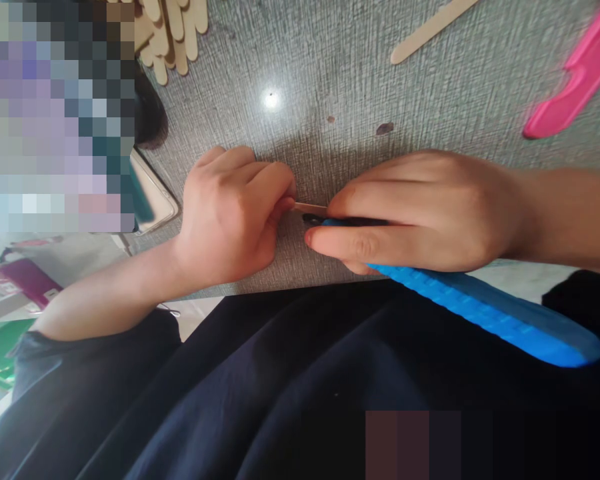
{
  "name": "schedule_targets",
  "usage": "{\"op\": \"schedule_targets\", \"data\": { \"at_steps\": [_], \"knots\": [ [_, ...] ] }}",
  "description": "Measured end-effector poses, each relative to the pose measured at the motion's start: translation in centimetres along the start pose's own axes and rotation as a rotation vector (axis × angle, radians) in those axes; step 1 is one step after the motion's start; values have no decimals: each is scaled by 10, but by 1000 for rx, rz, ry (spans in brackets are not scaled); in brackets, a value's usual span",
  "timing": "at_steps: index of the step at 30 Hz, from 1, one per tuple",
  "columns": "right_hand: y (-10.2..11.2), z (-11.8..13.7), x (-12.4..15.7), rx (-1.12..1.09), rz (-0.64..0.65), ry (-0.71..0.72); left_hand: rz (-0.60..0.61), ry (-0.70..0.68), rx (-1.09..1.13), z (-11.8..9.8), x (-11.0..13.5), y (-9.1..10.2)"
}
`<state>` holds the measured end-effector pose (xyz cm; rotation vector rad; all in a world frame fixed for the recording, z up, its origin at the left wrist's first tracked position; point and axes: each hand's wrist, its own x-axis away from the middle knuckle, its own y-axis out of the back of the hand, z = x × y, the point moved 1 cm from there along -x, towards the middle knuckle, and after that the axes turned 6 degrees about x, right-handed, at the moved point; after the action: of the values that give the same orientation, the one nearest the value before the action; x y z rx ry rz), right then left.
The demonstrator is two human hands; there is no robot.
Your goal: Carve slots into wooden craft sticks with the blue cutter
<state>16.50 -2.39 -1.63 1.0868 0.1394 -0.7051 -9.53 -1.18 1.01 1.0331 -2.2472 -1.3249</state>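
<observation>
My left hand is closed, its thumb and forefinger pinching one end of a thin wooden craft stick just above the table. The other end of the stick runs under the fingers of my right hand. That hand is closed around a blue utility knife with a ridged edge, its handle slanting down to the right. The knife's dark front end lies close to the stick, between my right thumb and fingers. Its blade is largely hidden.
Loose craft sticks lie piled at the upper left of the grey table. A single stick and a pink plastic tool lie at the upper right. A clear-cased phone and a dark round object sit left.
</observation>
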Motion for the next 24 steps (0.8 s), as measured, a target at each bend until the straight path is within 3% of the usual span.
{"op": "schedule_targets", "data": {
  "at_steps": [5,10,14,24],
  "knots": [
    [0,-1,1,-69,-4,19,44,47,26,0,1,1],
    [2,0,1,-110,49,-57,86,81,29,-1,0,3],
    [3,2,3,-114,-5,-59,89,62,19,-2,0,5],
    [4,1,5,-165,43,-88,94,82,33,-2,1,4]
  ]
}}
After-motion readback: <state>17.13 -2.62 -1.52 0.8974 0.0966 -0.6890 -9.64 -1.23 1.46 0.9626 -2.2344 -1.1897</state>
